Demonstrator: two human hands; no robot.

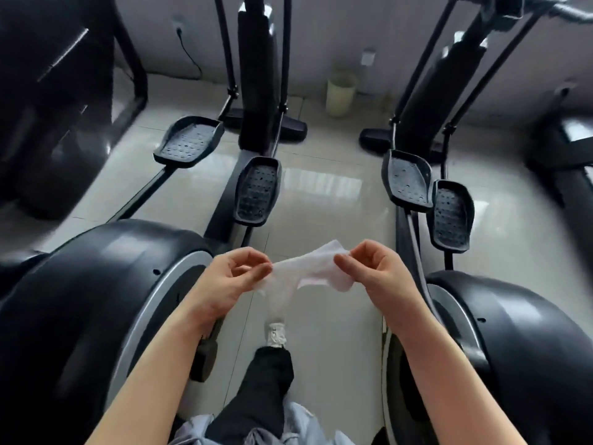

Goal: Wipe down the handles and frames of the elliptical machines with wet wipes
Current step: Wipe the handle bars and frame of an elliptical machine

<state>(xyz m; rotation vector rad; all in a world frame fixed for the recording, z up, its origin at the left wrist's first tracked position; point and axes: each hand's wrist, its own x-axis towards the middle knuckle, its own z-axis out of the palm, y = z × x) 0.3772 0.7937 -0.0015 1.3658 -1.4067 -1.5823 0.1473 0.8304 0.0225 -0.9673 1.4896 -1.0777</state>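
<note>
Now both hands on wet wipe [313, 271]

Thin white wet wipe [316, 271], soft non-woven cloth, half see-through where stretched, crinkled at the pinched ends. Big black rounded flywheel housings [106, 284], smooth glossy plastic catching window glare, with a brushed silver metal-looking rim [167, 284]. Black foot pedals [256, 191], matt plastic, dimpled and grippy-looking. Pale floor tiles [321, 194], polished and shiny. Pale green bin [340, 94], dull plastic by the look of it.
</note>
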